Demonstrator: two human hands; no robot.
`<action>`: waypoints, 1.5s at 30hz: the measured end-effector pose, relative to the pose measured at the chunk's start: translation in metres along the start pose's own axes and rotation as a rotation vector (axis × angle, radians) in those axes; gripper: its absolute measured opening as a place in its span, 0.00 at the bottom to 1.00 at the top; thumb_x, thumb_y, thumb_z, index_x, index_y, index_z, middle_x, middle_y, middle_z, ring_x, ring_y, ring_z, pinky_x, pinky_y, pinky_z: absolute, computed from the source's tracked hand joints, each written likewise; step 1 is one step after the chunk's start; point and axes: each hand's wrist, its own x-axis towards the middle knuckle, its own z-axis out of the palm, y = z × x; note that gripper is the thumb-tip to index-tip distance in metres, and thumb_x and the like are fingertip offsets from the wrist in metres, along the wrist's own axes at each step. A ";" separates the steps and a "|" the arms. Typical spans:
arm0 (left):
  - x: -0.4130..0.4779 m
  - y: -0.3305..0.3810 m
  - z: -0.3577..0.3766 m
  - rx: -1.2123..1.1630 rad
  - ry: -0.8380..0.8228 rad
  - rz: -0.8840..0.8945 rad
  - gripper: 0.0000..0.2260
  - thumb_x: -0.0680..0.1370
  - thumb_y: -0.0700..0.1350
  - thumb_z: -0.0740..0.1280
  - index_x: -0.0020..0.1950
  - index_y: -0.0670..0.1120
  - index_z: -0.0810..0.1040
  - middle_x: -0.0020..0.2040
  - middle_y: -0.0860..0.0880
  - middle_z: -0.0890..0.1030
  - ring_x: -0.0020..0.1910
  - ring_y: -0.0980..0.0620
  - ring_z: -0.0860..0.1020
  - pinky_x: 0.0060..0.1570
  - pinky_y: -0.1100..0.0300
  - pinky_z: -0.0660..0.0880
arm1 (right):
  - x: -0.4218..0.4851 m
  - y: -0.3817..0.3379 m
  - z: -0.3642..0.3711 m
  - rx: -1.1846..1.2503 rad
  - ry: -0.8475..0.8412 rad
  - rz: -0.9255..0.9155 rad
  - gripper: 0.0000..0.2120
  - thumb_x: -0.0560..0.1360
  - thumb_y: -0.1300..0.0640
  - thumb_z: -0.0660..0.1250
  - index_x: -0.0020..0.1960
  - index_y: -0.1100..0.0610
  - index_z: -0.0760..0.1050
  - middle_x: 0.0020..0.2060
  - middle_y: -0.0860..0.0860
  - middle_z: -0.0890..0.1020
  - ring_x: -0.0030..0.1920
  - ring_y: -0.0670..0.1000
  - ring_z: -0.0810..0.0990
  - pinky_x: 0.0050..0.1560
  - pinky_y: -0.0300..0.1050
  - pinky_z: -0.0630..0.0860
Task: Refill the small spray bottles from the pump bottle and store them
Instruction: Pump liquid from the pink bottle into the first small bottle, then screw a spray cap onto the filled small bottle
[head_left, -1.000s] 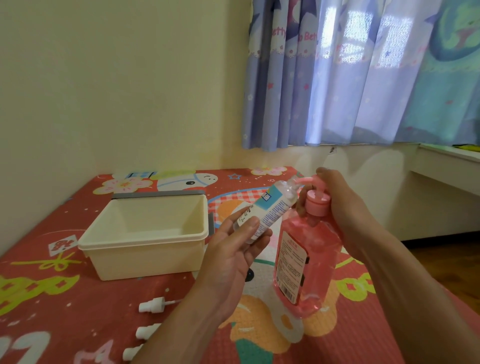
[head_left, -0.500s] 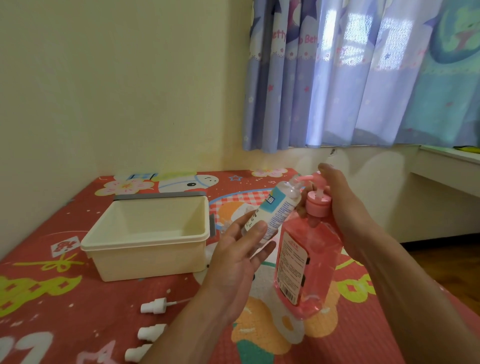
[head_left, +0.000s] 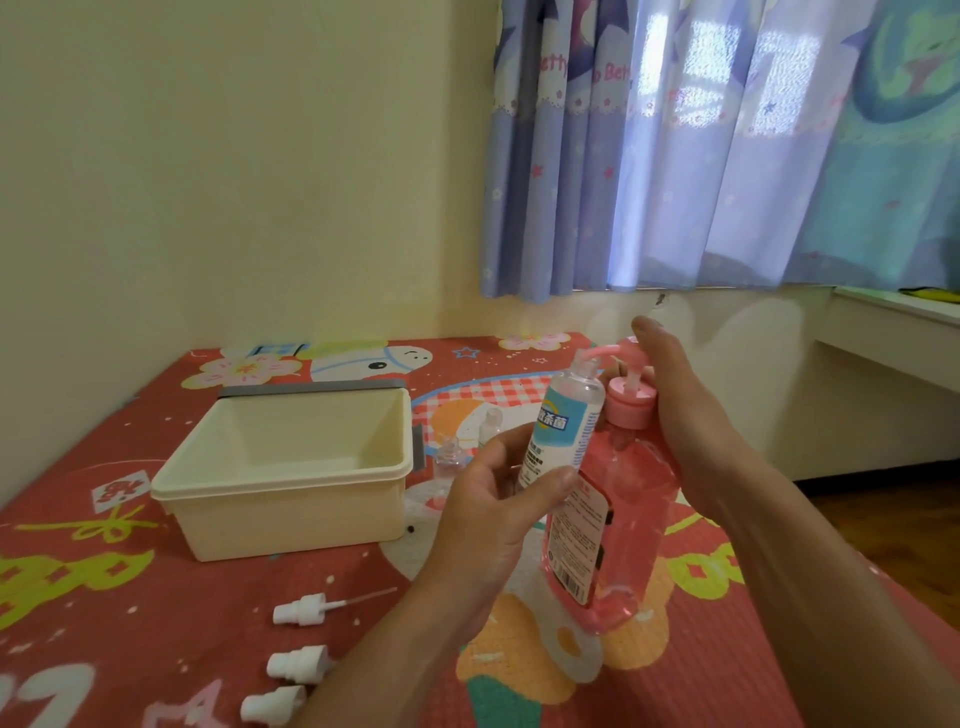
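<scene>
The left hand is gripping a small spray bottle, with thumb and fingers curled round its lower half. It is holding the bottle tilted against the left side of the pump bottle, the open mouth sitting right under the pink spout. The right hand is clasping the pump bottle at its neck from the right, one finger reaching over the pump head. The pump bottle, holding pink liquid, is leaning a little over the patterned mat.

Just left of the pump bottle, two more capless bottles are standing partly hidden behind the left hand. Farther left of it, a cream bin is sitting open on the mat. Three white spray caps are lying well apart from the pump bottle, to its lower left.
</scene>
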 end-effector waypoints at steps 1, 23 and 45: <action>0.000 0.000 0.000 0.010 0.000 0.007 0.16 0.76 0.41 0.71 0.63 0.53 0.77 0.55 0.53 0.84 0.56 0.54 0.81 0.49 0.65 0.78 | -0.001 0.000 0.000 0.007 0.000 0.004 0.30 0.72 0.30 0.55 0.32 0.53 0.79 0.31 0.59 0.78 0.33 0.56 0.74 0.42 0.49 0.73; -0.004 -0.009 -0.027 0.244 0.090 0.069 0.20 0.65 0.50 0.73 0.56 0.53 0.76 0.53 0.52 0.83 0.54 0.52 0.81 0.52 0.55 0.81 | -0.004 0.001 -0.004 -0.162 0.003 -0.215 0.35 0.68 0.25 0.49 0.53 0.47 0.81 0.49 0.52 0.85 0.46 0.55 0.82 0.43 0.44 0.77; -0.033 -0.017 -0.099 0.319 0.149 0.045 0.20 0.62 0.50 0.76 0.53 0.55 0.79 0.47 0.56 0.85 0.50 0.58 0.82 0.49 0.61 0.78 | -0.055 0.075 0.111 -0.218 -0.038 -0.350 0.19 0.71 0.51 0.74 0.59 0.45 0.74 0.52 0.39 0.81 0.53 0.38 0.79 0.54 0.41 0.77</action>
